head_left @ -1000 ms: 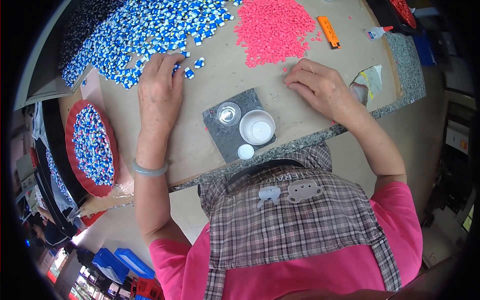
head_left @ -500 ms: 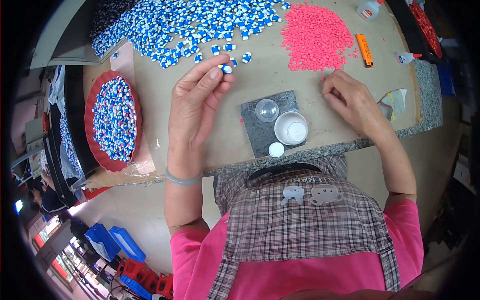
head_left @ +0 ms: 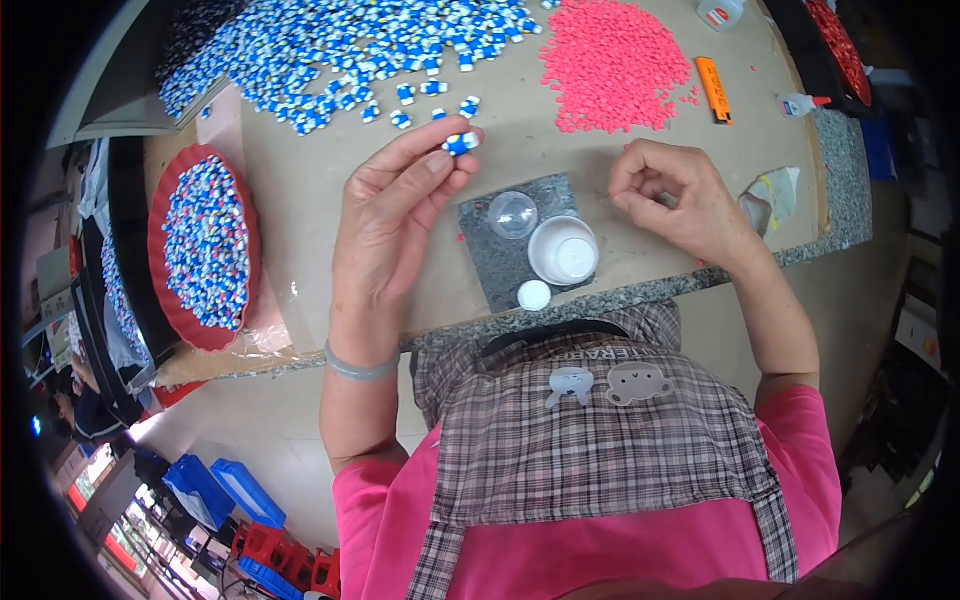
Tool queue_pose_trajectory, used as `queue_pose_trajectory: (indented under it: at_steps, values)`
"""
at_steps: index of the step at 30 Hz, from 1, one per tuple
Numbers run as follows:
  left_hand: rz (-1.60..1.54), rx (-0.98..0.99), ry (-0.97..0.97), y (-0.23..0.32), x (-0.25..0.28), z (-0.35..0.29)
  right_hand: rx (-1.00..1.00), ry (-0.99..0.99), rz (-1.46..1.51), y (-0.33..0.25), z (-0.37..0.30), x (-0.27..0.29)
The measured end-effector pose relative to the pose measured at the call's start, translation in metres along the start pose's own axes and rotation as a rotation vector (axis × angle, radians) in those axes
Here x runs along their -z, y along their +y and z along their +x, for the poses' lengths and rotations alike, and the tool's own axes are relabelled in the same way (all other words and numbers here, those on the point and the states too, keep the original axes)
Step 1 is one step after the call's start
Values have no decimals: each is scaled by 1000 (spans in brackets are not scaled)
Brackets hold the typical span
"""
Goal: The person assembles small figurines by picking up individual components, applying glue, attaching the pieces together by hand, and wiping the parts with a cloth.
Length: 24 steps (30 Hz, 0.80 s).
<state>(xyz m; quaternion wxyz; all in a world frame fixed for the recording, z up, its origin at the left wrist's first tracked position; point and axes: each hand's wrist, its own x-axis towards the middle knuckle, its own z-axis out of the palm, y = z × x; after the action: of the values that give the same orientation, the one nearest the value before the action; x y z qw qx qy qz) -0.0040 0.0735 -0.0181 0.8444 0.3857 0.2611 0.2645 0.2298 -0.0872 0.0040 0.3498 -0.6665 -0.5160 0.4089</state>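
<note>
Between the thumb and fingers of my left hand (head_left: 400,200) is a small blue-and-white moulded piece (head_left: 461,144), held up below a big spread of similar blue-and-white pieces (head_left: 330,60). My right hand (head_left: 680,195) is closed in a pinch below a heap of small pink pieces (head_left: 615,65); anything in its fingertips is too small or hidden to make out. Between the hands lies a dark square mat (head_left: 480,255). It carries a clear shallow cup (head_left: 513,215), a white round pot (head_left: 540,237) and a little white cap or dish (head_left: 535,295).
A red fluted bowl (head_left: 158,240) full of blue, white and pink pieces stands at the left. Right of the pink heap lie an orange cutter (head_left: 714,90) and glue bottles (head_left: 797,105), (head_left: 720,12). A torn packet (head_left: 778,195) rests near the granite edge (head_left: 850,190).
My right hand has come left, nearer the mat, away from the pink heap's lower edge. In my left fingers the piece has turned and shows more blue. The whole view has shifted slightly.
</note>
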Motion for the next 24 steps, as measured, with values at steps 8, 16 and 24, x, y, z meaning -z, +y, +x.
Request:
queue_pose_trajectory:
  at_steps: [8, 16, 24]
  values:
    - [0, -33, -32, -4, -2, -5, -130, -190, 441, -9, 0, 2]
    - [60, -50, -6, -4, -12, -14, -168, -251, 464, -21, -6, -5]
    - [187, -86, -51, -3, -9, -23, -173, -183, 218, -33, -10, -15]
